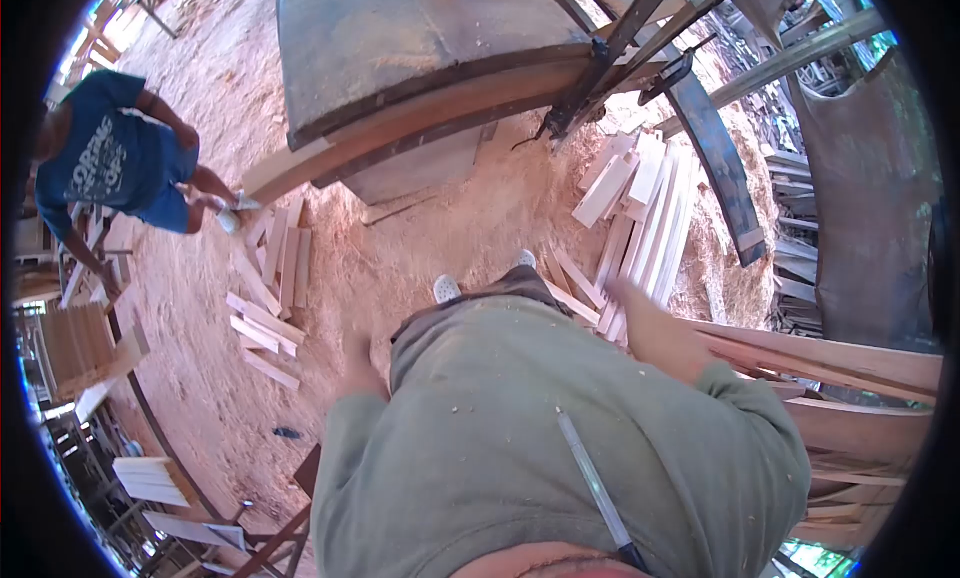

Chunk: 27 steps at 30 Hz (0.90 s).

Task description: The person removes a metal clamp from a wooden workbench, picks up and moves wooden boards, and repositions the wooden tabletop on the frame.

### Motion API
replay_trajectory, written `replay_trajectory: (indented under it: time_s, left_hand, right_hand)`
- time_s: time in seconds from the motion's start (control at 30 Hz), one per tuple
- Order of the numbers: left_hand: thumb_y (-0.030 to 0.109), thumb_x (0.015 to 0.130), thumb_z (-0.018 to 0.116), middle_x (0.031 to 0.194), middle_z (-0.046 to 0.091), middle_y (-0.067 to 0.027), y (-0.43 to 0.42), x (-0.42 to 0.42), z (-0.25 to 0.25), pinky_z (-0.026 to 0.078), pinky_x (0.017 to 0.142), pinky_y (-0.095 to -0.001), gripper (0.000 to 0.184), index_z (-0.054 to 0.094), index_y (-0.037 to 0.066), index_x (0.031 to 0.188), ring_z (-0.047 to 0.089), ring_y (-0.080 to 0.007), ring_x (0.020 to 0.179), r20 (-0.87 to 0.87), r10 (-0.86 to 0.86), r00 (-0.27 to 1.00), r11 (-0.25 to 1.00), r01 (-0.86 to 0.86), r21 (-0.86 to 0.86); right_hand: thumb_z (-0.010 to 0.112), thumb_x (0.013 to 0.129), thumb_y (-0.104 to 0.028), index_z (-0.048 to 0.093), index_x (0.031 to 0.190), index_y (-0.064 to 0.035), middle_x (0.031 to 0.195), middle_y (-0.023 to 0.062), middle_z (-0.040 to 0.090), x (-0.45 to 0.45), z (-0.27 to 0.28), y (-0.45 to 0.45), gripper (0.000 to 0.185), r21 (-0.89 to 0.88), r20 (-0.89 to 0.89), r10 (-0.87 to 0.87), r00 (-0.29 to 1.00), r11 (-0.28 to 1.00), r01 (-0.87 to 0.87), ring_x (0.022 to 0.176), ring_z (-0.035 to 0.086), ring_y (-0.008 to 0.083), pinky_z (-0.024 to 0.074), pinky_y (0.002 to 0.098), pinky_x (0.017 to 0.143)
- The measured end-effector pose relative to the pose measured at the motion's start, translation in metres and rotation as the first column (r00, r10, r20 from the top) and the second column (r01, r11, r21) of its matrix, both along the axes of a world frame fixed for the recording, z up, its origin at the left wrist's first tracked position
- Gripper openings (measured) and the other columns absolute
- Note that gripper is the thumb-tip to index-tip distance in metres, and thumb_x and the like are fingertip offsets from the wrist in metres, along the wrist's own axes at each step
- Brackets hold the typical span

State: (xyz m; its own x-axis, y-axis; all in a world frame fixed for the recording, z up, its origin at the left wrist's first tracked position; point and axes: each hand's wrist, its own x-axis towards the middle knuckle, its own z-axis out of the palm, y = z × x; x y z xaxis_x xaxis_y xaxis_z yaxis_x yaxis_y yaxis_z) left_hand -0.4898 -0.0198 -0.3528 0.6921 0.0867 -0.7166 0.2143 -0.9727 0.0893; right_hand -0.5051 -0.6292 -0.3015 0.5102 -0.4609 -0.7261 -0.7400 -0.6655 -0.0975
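Several pale wood strips (662, 223) lie right of the metal-topped table (430, 53), their near ends beside the blurred right hand (628, 303). Short boards (268, 328) lie below the table's left end, left of the left hand (362, 356). Neither hand's grip can be told.

Green shirt (520, 398); clear pen (597, 483) on it, dark end. Beyond shirt: grey table (430, 38), reddish-brown curved board (430, 115), pinkish-tan floor (195, 348), pale tan planks (655, 218). Left of shirt: person (115, 163), blue top, white lettering.
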Motion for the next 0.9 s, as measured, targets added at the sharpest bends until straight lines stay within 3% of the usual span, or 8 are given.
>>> replay_trajectory:
  time_s: [0.07,0.1,0.17,0.4,0.53,0.6,0.77,0.9]
  left_hand:
    - [0.031,0.089,0.045,0.092,0.060,-0.0118,0.017,-0.108,-0.006,0.042,0.073,-0.0344,0.035,0.060,0.001,0.097,0.056,-0.0217,0.086,-0.171,0.223,0.960,0.968,-0.239,-0.079]
    - [0.030,0.088,0.045,0.090,0.060,-0.0113,0.018,-0.155,0.006,0.041,0.071,-0.0345,0.034,0.061,0.002,0.095,0.056,-0.0216,0.083,-0.240,0.347,0.907,0.920,-0.379,-0.101]
    - [0.029,0.087,0.045,0.084,0.060,-0.0103,0.024,-0.225,0.024,0.041,0.065,-0.0345,0.031,0.061,0.002,0.092,0.056,-0.0215,0.077,-0.312,0.364,0.878,0.900,-0.418,-0.126]
    - [0.023,0.082,0.046,0.063,0.059,-0.0068,0.048,-0.186,0.012,0.038,0.047,-0.0348,0.025,0.063,0.005,0.078,0.055,-0.0210,0.055,0.186,-0.046,0.982,0.955,0.098,-0.281]
    - [0.019,0.083,0.052,0.064,0.055,-0.0060,0.009,0.038,0.023,0.043,0.053,-0.0310,0.020,0.058,0.002,0.074,0.054,-0.0170,0.060,-0.076,0.758,0.648,0.436,-0.589,-0.681]
    - [0.024,0.087,0.054,0.074,0.060,-0.0059,-0.023,0.127,0.062,0.046,0.061,-0.0273,0.022,0.058,0.002,0.085,0.059,-0.0155,0.073,-0.148,0.905,0.399,0.133,-0.595,-0.792]
    - [0.026,0.087,0.053,0.082,0.062,-0.0052,-0.078,0.178,0.151,0.046,0.066,-0.0272,0.025,0.060,0.002,0.084,0.059,-0.0135,0.074,-0.085,0.792,0.605,0.168,-0.350,-0.922]
    - [0.028,0.087,0.052,0.081,0.064,-0.0079,-0.072,0.129,0.082,0.047,0.064,-0.0283,0.030,0.062,-0.001,0.088,0.061,-0.0166,0.077,-0.116,0.686,0.719,0.373,-0.484,-0.792]
  right_hand:
    - [0.053,0.081,-0.022,0.062,0.087,-0.0020,0.075,0.0118,0.058,-0.111,0.025,0.003,0.023,0.170,-0.209,-0.437,0.875,0.865,0.472,0.064,0.054,0.0203,0.0416,0.0367,0.050]
    - [0.053,0.081,-0.024,0.060,0.082,-0.0029,0.069,0.0094,0.055,-0.134,0.070,0.033,0.022,0.264,0.055,-0.513,0.857,0.835,0.483,0.062,0.051,0.0185,0.0400,0.0335,0.049]
    - [0.053,0.081,-0.024,0.060,0.082,-0.0025,0.069,0.0091,0.054,-0.186,0.049,0.030,0.023,0.219,-0.058,-0.556,0.829,0.803,0.554,0.062,0.051,0.0181,0.0401,0.0331,0.049]
    - [0.054,0.080,-0.026,0.059,0.082,-0.0010,0.069,0.0081,0.052,-0.226,-0.058,0.003,0.025,0.303,0.205,-0.516,0.832,0.842,0.447,0.063,0.051,0.0168,0.0402,0.0315,0.050]
    - [0.053,0.083,-0.027,0.060,0.103,-0.0034,0.092,0.0085,0.062,-0.019,0.070,0.029,0.031,0.256,0.404,-0.247,0.881,0.955,0.150,0.075,0.057,0.0205,0.0460,0.0330,0.066]
    - [0.055,0.084,-0.027,0.057,0.111,-0.0021,0.092,0.0069,0.062,0.040,0.116,0.033,0.037,0.335,0.577,-0.271,0.770,0.939,0.080,0.075,0.056,0.0163,0.0449,0.0284,0.067]
    - [0.054,0.085,-0.027,0.055,0.113,-0.0015,0.090,0.0047,0.061,0.074,0.182,0.035,0.038,0.446,0.679,-0.384,0.626,0.893,0.065,0.074,0.055,0.0117,0.0437,0.0262,0.066]
    - [0.055,0.085,-0.023,0.058,0.104,0.0020,0.082,0.0074,0.061,0.015,0.148,0.038,0.032,0.461,0.528,-0.536,0.659,0.833,0.307,0.066,0.054,0.0131,0.0437,0.0265,0.059]
